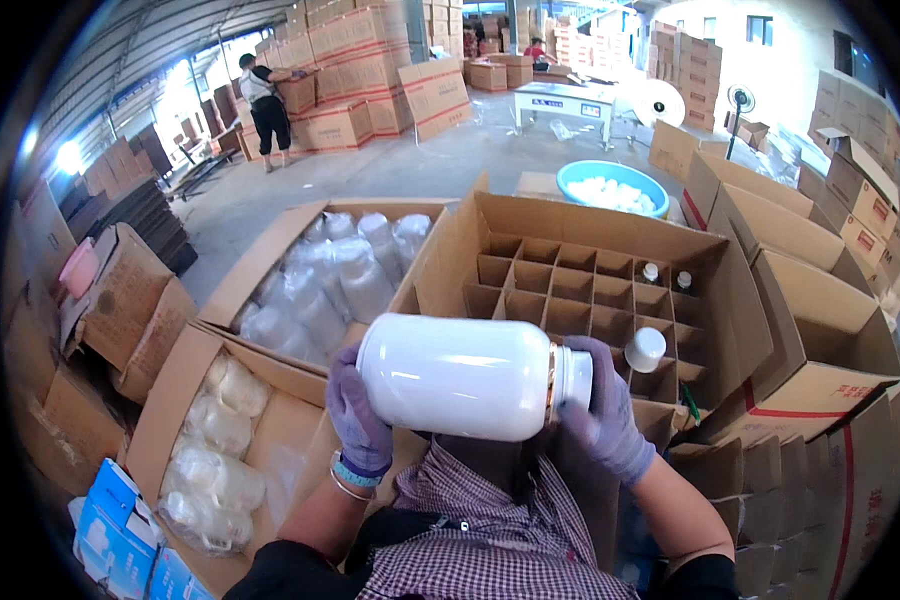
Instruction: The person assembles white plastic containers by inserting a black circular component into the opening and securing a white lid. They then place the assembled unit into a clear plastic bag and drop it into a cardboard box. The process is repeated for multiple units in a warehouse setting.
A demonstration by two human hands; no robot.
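Observation:
A large white bottle (455, 376) lies sideways in the air between my two gloved hands, its neck toward the right. My left hand (360, 412) is wrapped round the bottle's base end. At the other end, my right hand (610, 420) grips the white cap (574, 378), just past a gold ring on the neck. Behind the bottle stands an open carton (740, 300) with cardboard dividers (570, 285). A white cap-like top (646, 348) and two small white-topped bottles (651, 272) show in its right-hand cells.
At left, one open carton holds plastic-wrapped bottles (345, 270); a nearer one holds wrapped clear containers (215, 450). A blue basin (610, 185) of white caps stands behind. Empty cartons (820, 330) line the right. A person (266, 105) stands by stacked boxes at the far left.

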